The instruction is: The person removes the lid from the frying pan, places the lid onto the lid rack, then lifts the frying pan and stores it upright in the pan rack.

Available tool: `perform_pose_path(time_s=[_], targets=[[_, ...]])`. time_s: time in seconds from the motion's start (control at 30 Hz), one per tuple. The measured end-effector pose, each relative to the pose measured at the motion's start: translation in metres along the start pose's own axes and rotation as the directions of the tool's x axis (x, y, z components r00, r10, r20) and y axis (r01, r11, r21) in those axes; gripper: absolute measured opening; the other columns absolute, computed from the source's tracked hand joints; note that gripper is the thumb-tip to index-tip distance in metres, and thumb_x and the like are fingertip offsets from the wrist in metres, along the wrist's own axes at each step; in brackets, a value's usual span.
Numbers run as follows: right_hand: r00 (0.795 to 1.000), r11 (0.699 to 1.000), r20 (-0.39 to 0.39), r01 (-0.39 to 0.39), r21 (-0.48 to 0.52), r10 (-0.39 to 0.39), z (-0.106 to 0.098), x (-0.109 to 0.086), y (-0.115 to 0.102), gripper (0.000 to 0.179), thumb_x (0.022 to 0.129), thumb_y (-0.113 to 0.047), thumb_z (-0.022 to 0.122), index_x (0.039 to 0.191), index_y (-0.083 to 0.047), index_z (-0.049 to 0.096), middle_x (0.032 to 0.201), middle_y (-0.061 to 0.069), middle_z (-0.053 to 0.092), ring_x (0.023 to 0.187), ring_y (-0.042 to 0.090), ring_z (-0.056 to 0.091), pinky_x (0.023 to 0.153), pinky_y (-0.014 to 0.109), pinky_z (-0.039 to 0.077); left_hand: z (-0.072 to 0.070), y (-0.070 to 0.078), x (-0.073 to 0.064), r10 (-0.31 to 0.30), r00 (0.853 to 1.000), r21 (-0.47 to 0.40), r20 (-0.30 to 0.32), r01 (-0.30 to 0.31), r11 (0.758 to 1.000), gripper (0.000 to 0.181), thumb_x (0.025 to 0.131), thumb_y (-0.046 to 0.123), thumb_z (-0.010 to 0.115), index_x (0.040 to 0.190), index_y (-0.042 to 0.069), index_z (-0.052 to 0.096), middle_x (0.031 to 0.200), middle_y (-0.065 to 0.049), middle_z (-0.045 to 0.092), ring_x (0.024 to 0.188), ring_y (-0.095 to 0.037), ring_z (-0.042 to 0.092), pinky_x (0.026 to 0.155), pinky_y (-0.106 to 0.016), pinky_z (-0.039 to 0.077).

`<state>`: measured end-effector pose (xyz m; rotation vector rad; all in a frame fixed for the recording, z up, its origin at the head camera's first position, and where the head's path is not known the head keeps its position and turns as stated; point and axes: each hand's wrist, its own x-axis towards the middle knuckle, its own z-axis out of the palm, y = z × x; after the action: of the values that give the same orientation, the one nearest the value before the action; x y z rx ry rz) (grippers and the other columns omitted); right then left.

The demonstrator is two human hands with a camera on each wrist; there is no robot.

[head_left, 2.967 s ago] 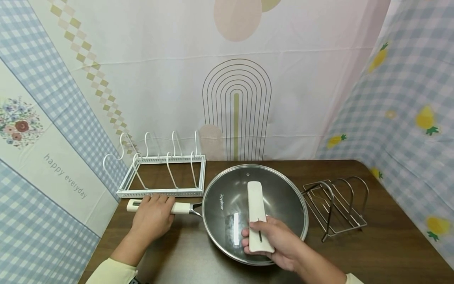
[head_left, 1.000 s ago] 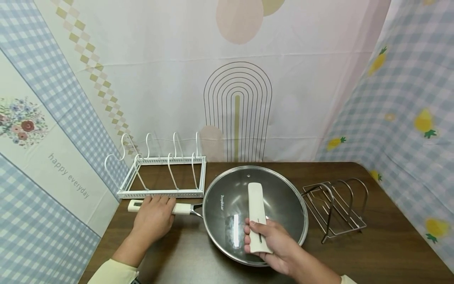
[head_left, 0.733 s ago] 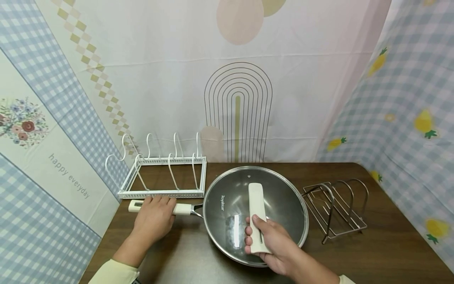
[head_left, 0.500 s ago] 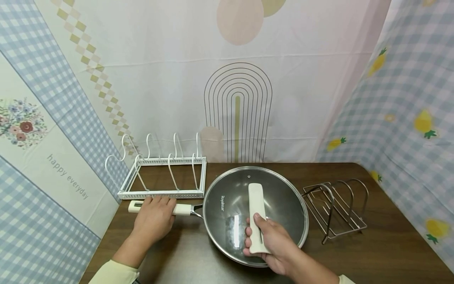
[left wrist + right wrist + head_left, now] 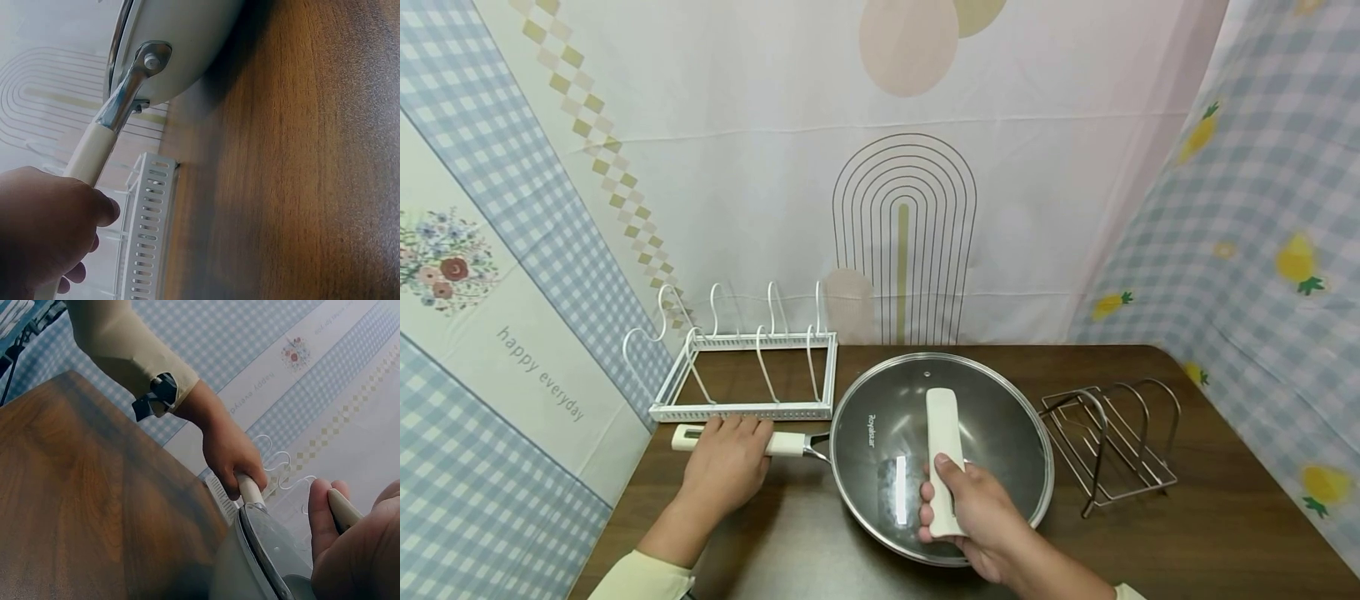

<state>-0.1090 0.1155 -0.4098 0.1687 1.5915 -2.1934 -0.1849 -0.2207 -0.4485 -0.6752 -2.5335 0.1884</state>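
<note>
A frying pan [image 5: 187, 47] with a pale body stands on the brown table, covered by a round glass lid [image 5: 1000, 442] with a metal rim. My left hand [image 5: 726, 462] grips the pan's cream handle [image 5: 787, 443], which points left; in the left wrist view the fingers [image 5: 107, 209] wrap round it. Over the lid, my right hand [image 5: 985, 512] holds the near end of the long cream lid handle [image 5: 943, 425], thumb on top and fingers curled beneath. In the right wrist view, part of that lid handle [image 5: 345, 509] shows between fingers and palm.
Behind the left hand, a white rack [image 5: 741, 410] with upright curved wires stands close to the pan handle. A smaller metal wire rack [image 5: 1123, 454] sits right of the pan. Printed cloths [image 5: 1037, 208] hang behind the table [image 5: 1225, 517] and at both sides.
My right thumb has shifted from across the lid handle to lying more along it, with the grip kept. Pan, lid and left hand stay in place; the head view tilts slightly.
</note>
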Motion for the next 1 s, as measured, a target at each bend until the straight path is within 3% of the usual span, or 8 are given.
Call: perform_pose_path(time_s=[1.0], targets=[[0.999,0.997,-0.011,0.051,-0.065,-0.052,-0.0019,-0.0011,-0.0031,0.04,0.097,-0.024,0.05,0.114,0.009,0.035,0.075,0.005,0.054,0.054,0.015,0.055,0.051,0.034,0.052,-0.0045,0.0008,0.0002,-0.008,1.0,-0.008,0.016,0.008,1.0,0.03,0.067,0.024,0.071,0.084,0.009,0.052,0.076,-0.007,0.054,0.074,-0.031,0.052,0.065,-0.045,0.038]])
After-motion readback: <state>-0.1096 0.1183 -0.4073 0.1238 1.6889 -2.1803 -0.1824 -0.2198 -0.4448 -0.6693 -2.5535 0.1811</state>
